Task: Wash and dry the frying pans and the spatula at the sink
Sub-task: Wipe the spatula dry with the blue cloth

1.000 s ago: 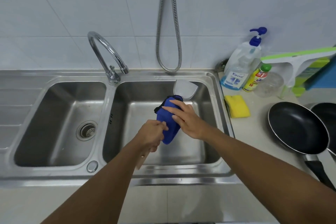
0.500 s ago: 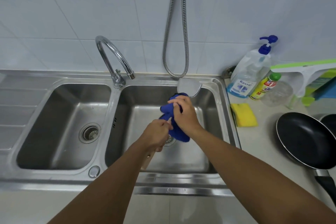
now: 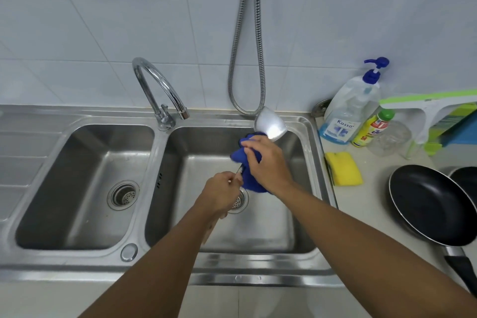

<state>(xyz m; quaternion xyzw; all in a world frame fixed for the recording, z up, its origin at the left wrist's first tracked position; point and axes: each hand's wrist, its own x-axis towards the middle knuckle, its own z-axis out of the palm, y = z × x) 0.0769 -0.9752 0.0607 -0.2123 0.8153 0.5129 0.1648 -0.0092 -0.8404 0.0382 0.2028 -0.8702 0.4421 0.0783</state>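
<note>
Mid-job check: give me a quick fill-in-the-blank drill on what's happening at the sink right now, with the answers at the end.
1. The right hand wraps a ____ cloth round the spatula.
2. The left hand grips that spatula by its ____.
3. The yellow sponge lies to the ____ of the sink.

Missing words: blue; handle; right.

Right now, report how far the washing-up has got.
Looks done: two black frying pans sit on the counter, out of the sink. In hand: left hand grips the shiny metal spatula by its handle while right hand holds the blue cloth round it. Left: finishing the spatula.
</note>
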